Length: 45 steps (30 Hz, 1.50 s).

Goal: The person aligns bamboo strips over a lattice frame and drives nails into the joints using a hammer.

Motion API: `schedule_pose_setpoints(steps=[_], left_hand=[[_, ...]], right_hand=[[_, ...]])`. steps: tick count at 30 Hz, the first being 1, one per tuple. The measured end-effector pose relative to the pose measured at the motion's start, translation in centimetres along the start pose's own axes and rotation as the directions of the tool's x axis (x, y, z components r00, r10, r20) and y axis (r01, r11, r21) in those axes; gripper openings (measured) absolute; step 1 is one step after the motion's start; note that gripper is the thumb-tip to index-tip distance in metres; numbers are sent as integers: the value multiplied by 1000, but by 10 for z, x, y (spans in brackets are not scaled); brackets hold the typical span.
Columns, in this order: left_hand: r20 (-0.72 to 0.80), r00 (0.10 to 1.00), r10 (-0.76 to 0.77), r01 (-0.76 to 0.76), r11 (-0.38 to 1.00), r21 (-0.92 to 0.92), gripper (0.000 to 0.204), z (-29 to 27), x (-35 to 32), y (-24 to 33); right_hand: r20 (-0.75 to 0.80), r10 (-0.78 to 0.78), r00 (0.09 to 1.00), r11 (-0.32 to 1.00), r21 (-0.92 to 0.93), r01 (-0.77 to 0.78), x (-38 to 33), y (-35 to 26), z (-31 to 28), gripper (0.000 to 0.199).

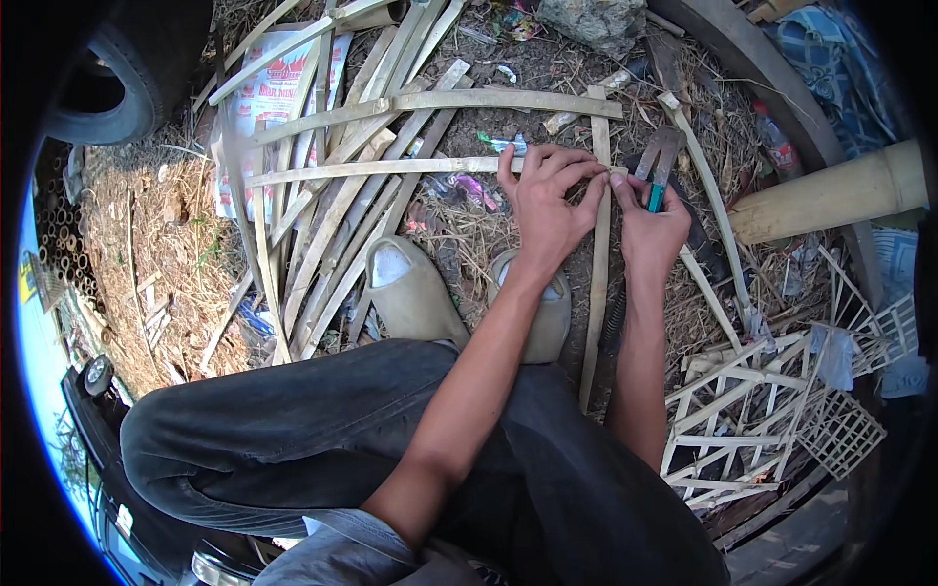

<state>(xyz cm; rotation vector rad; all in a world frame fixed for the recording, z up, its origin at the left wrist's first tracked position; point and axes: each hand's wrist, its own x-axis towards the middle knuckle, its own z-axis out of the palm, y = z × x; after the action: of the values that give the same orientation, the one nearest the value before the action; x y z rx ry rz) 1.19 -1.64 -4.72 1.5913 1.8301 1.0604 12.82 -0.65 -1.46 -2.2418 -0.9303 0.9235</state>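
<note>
My left hand (547, 200) presses down on the spot where a horizontal bamboo strip (371, 170) crosses an upright bamboo strip (596, 293), fingers curled over the joint. My right hand (653, 227) sits just to the right of it, closed around a small tool with a teal handle (656, 198), and its thumb touches the upright strip. Both forearms reach forward over my knees in dark jeans. My two grey-green shoes (415, 293) rest on the ground under the strips.
Several split bamboo strips (332, 215) lie fanned out at the left on straw and dirt. A bamboo lattice frame (772, 410) lies at the lower right, a thick bamboo pole (831, 195) at the right, a tyre (127, 78) top left, a printed sack (274, 88) beneath the strips.
</note>
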Motion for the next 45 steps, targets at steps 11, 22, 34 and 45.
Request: schedule_pose_setpoints(steps=[11, 22, 34, 45], left_hand=[[-22, 999, -43, 42, 998, -47, 9, 4, -2, 4], [-32, 998, -49, 47, 997, -66, 8, 5, -1, 5], [-37, 997, -62, 60, 997, -55, 7, 6, 3, 0], [-57, 997, -47, 44, 998, -42, 8, 8, 4, 2]], right_hand=[[63, 25, 998, 992, 122, -32, 6, 15, 5, 29], [15, -37, 999, 960, 277, 31, 14, 27, 14, 23], [-8, -87, 996, 972, 217, 87, 19, 22, 17, 29], [48, -36, 998, 951, 308, 20, 21, 20, 13, 30]])
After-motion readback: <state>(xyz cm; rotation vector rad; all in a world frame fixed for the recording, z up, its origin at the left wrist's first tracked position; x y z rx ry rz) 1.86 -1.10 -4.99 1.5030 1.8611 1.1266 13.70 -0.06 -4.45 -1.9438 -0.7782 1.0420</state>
